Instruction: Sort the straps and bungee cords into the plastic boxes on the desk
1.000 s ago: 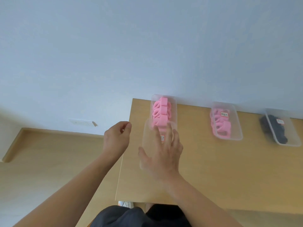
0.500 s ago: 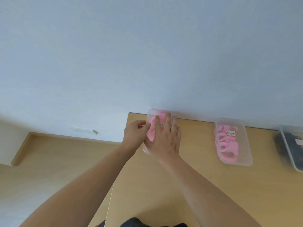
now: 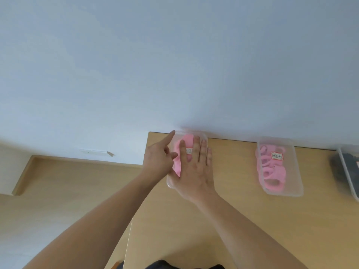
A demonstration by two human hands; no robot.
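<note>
A clear plastic box (image 3: 204, 137) with pink straps (image 3: 186, 139) stands at the desk's far left corner against the wall, covered by a clear lid. My right hand (image 3: 194, 169) lies flat on that lid, fingers straight and spread. My left hand (image 3: 158, 159) is at the box's left edge with its forefinger stretched to the far left corner, the other fingers loosely bent. A second clear box (image 3: 279, 191) with pink straps (image 3: 272, 171) and a label sits to the right. A third box (image 3: 349, 175) with dark cords (image 3: 338, 167) is cut off at the right edge.
The wooden desk (image 3: 242, 220) meets a pale wall at its far edge, and its left edge runs just left of the first box. Beyond that lies wooden floor (image 3: 68, 191). Bare desk surface lies between the boxes and in front of them.
The lid came down over the leftmost box. My right hand moved forward and flattened on it. My left hand let go of the edge and stretched out its forefinger. The view moved closer.
</note>
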